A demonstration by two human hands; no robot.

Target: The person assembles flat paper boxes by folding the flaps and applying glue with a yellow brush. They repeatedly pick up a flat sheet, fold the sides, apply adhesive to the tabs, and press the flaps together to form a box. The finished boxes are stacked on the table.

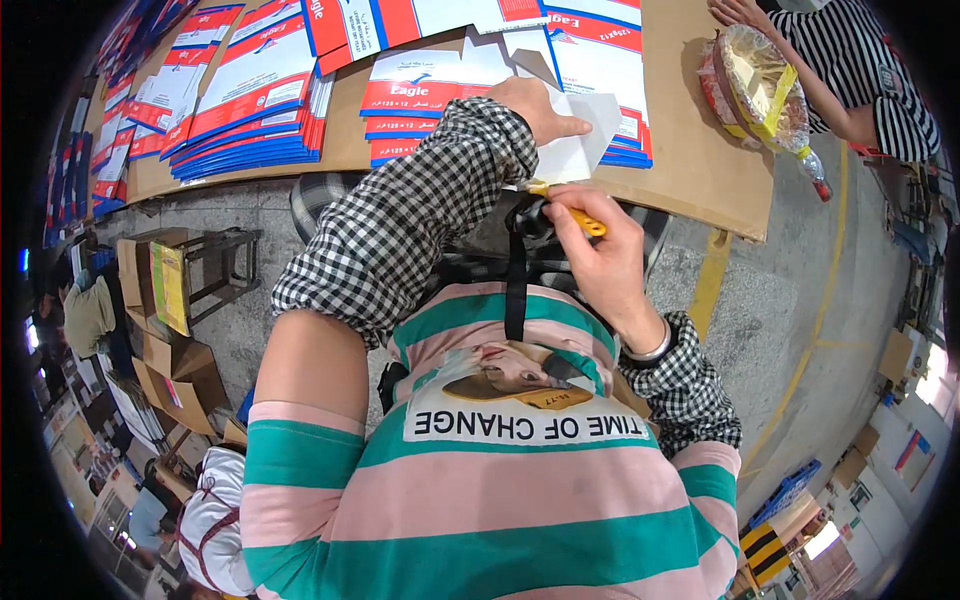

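Observation:
My left hand point(540, 108) presses down on a white flap point(592, 122) that lies over flat printed cartons, its thumb stretched to the right and the other fingers partly hidden. Beneath and beside it is a stack of flat white, red and blue cartons point(408, 90). Just below the table edge, my right hand point(608, 250) is closed around a small yellow-handled tool point(587, 222); its pale tip point(537, 187) points up and left, close to the white flap. A dark, shiny object point(530, 217) on a black strap hangs beside the tool, its kind unclear.
More carton stacks point(250, 95) spread across the brown table point(700, 195) to the left. At the far right, another person's arm point(838, 110) is next to a plastic-wrapped basket-like bundle point(755, 85) and a bottle point(815, 172). Open boxes point(180, 385) and a metal-framed stool point(225, 260) stand at the left.

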